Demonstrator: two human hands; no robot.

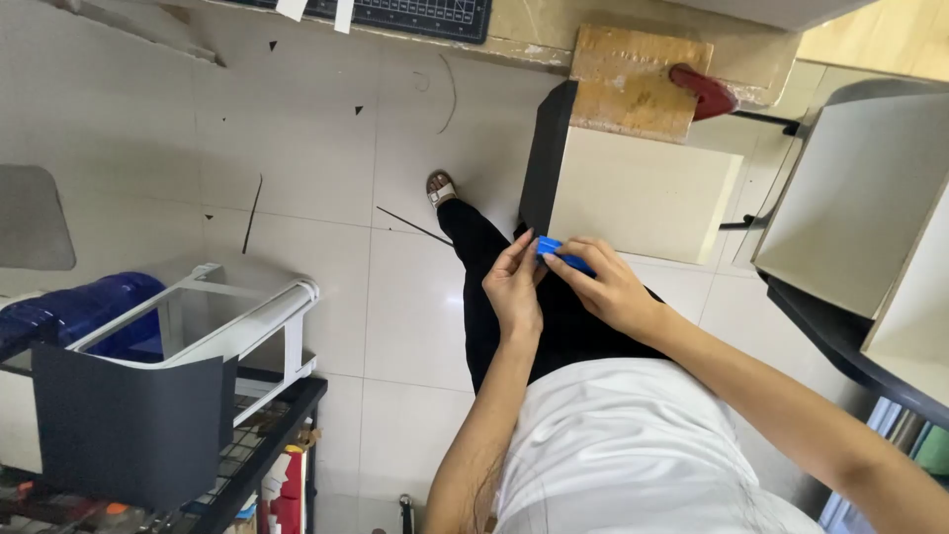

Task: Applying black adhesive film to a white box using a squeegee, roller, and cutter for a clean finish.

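Mostly hidden: blue tool (563, 254) | pinched by left hand (514, 289) fingers | right hand (608, 287) fingers closed over it

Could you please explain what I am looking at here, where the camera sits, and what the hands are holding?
There is no machine: a person works with bare hands, and the one camera sits on their head, looking down past their white shirt and black trousers to a tiled floor. The left hand and right hand meet at a small blue object; both pinch it. Beside them stands a cream board with a black edge. At lower left, a wire rack carries a white frame and a dark sheet.
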